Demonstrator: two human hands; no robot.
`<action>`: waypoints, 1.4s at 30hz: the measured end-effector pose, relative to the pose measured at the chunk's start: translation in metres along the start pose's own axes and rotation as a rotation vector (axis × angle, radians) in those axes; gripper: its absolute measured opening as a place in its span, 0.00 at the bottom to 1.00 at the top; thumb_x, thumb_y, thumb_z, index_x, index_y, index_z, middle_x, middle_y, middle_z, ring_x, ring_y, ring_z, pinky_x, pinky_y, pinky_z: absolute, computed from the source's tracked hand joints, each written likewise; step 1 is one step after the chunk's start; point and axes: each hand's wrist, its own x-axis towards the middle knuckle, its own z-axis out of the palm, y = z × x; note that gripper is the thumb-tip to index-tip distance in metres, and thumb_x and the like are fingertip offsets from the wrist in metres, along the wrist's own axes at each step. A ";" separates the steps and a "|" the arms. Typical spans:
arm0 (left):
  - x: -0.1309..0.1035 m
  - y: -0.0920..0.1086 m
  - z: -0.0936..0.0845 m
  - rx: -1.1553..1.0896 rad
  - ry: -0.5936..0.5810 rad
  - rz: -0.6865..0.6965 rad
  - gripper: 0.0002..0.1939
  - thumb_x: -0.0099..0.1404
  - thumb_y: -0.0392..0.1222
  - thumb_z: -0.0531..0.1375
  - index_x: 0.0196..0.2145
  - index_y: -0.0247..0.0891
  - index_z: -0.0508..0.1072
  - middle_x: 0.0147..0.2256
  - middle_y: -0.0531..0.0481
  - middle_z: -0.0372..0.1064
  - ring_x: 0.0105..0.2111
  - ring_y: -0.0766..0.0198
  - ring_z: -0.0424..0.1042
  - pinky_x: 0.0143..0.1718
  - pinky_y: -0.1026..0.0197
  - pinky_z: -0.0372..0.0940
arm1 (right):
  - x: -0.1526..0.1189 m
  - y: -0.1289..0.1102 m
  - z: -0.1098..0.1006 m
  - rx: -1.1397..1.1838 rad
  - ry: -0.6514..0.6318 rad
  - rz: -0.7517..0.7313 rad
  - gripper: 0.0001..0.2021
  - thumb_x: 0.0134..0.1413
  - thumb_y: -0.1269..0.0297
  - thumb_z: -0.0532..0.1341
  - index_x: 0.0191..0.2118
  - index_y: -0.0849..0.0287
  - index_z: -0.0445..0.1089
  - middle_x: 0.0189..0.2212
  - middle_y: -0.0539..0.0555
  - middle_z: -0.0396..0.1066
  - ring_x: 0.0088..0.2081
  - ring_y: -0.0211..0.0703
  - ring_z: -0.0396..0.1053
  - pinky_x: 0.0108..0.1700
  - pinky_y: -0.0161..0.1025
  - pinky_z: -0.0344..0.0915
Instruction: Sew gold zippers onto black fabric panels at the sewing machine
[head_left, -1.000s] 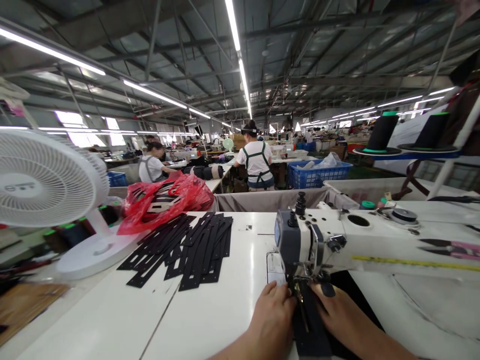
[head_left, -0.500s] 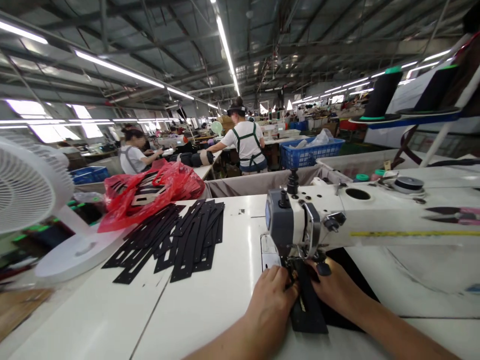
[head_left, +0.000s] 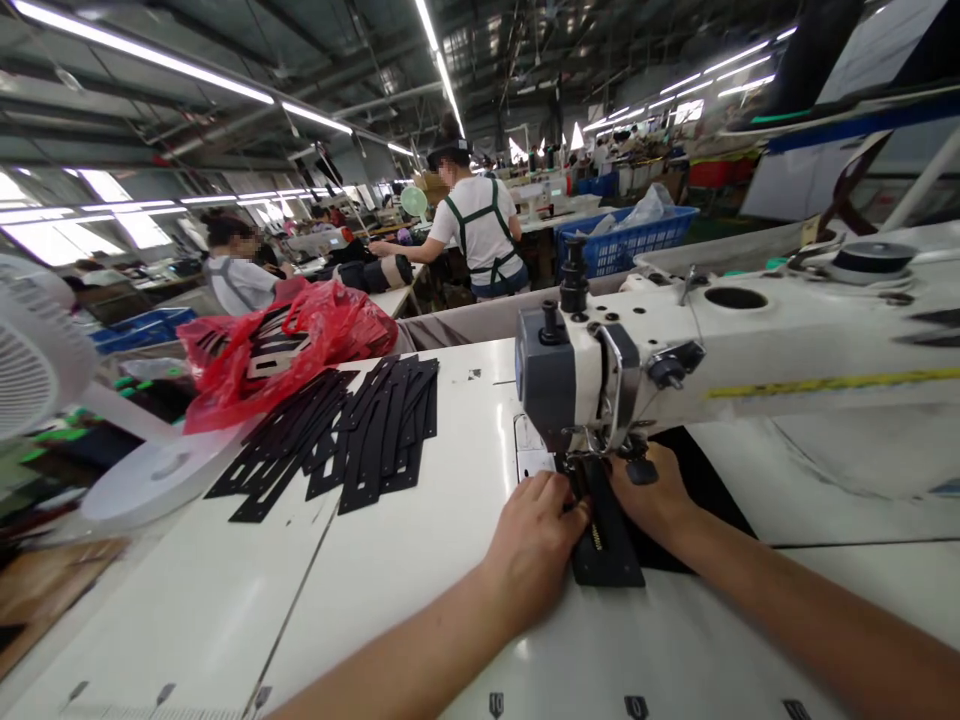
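Centre the clock on the black strip (head_left: 611,565) with its gold zipper teeth (head_left: 597,537), far end under the sewing machine (head_left: 559,385) at twelve, and here's the left hand (head_left: 534,535) at nine, fingers bent along the edge, pinching or merely pressing, I cannot tell! Across at two, the right hand (head_left: 652,490) tucks in over a larger black piece (head_left: 716,500), fingertips partly hidden, its grip impossible to call, while towards ten a pile of slotted strips (head_left: 386,430) lies before a red bag (head_left: 352,320).

Left hand (head_left: 534,540), fingers (head_left: 541,488) bent, near right hand (head_left: 661,492), forearms (head_left: 427,635) apart
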 end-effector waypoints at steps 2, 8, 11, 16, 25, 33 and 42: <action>-0.002 0.000 -0.001 0.003 0.021 -0.004 0.11 0.65 0.35 0.52 0.44 0.37 0.70 0.39 0.43 0.64 0.39 0.56 0.64 0.38 0.52 0.65 | -0.005 -0.001 -0.005 -0.009 0.027 -0.006 0.13 0.55 0.69 0.52 0.25 0.62 0.71 0.24 0.57 0.73 0.28 0.48 0.72 0.29 0.41 0.65; -0.017 0.007 -0.002 -0.017 0.113 0.011 0.13 0.63 0.31 0.52 0.44 0.32 0.69 0.44 0.41 0.70 0.43 0.57 0.70 0.47 0.53 0.67 | -0.068 -0.003 -0.022 0.068 0.097 -0.388 0.15 0.53 0.72 0.51 0.43 0.61 0.71 0.46 0.59 0.70 0.51 0.47 0.65 0.53 0.45 0.63; -0.019 0.012 -0.003 0.016 0.123 0.106 0.12 0.64 0.32 0.51 0.42 0.31 0.70 0.43 0.42 0.72 0.42 0.58 0.71 0.49 0.53 0.66 | -0.091 -0.002 -0.019 0.069 0.134 -0.556 0.21 0.52 0.74 0.52 0.53 0.64 0.65 0.51 0.62 0.67 0.55 0.50 0.61 0.55 0.50 0.62; -0.015 0.013 -0.004 0.073 0.127 0.133 0.12 0.65 0.31 0.48 0.39 0.31 0.71 0.39 0.42 0.73 0.42 0.60 0.72 0.49 0.54 0.66 | -0.088 -0.003 -0.018 0.065 0.151 -0.600 0.25 0.49 0.78 0.50 0.55 0.63 0.63 0.51 0.61 0.67 0.54 0.48 0.62 0.54 0.50 0.62; -0.008 0.004 -0.001 0.067 0.169 0.143 0.13 0.67 0.32 0.47 0.36 0.32 0.71 0.37 0.44 0.73 0.39 0.60 0.72 0.47 0.54 0.67 | -0.074 -0.001 -0.020 0.034 0.141 -0.615 0.24 0.49 0.81 0.48 0.52 0.64 0.66 0.48 0.62 0.70 0.52 0.48 0.65 0.53 0.49 0.64; 0.004 -0.010 0.005 0.064 0.183 0.156 0.11 0.67 0.32 0.49 0.34 0.31 0.71 0.31 0.45 0.70 0.34 0.62 0.71 0.44 0.56 0.68 | -0.058 -0.003 -0.021 0.117 0.120 -0.548 0.20 0.50 0.80 0.48 0.44 0.64 0.72 0.43 0.63 0.73 0.47 0.50 0.69 0.50 0.50 0.67; 0.008 -0.013 0.006 0.022 0.126 0.092 0.09 0.66 0.33 0.50 0.33 0.31 0.70 0.32 0.43 0.67 0.34 0.59 0.68 0.36 0.57 0.69 | -0.043 -0.001 -0.021 0.174 0.180 -0.528 0.19 0.51 0.78 0.47 0.41 0.62 0.72 0.41 0.61 0.73 0.46 0.47 0.69 0.49 0.45 0.68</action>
